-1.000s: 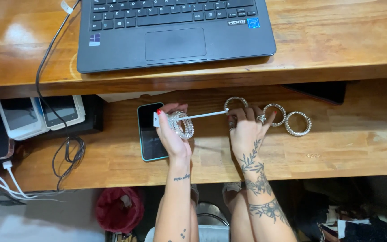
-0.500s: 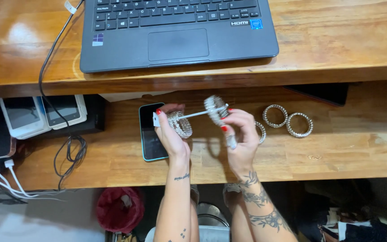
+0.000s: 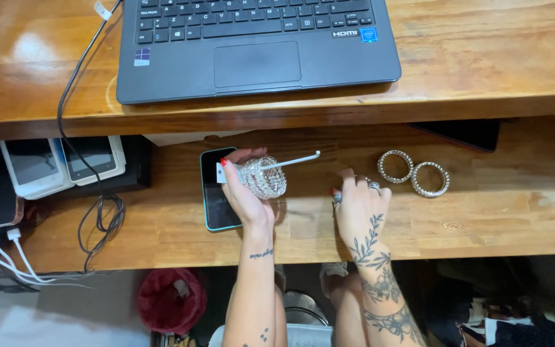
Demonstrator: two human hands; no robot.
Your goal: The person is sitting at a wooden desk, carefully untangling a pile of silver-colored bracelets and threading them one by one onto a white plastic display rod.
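My left hand (image 3: 244,193) grips the base of a thin white display hook (image 3: 293,159) that points right. A stack of sparkling rhinestone bracelets (image 3: 263,178) hangs on the hook against my palm. My right hand (image 3: 361,207) rests palm down on the lower wooden shelf (image 3: 515,212), fingers spread and fingertips on the wood. A small glint shows by its thumb; I cannot tell what it is. Two more rhinestone bracelets (image 3: 396,166) (image 3: 430,179) lie flat just right of that hand, touching each other.
A phone in a teal case (image 3: 212,196) lies under my left hand. A dark laptop (image 3: 258,45) sits on the upper desk (image 3: 496,58). Two white devices (image 3: 33,168) (image 3: 94,157) and black and white cables (image 3: 94,215) crowd the shelf's left side. A red bag (image 3: 171,299) lies below.
My right hand slid a bracelet down the hook onto the stack by my left hand, then let go and dropped to the shelf. The hook's tip is bare.
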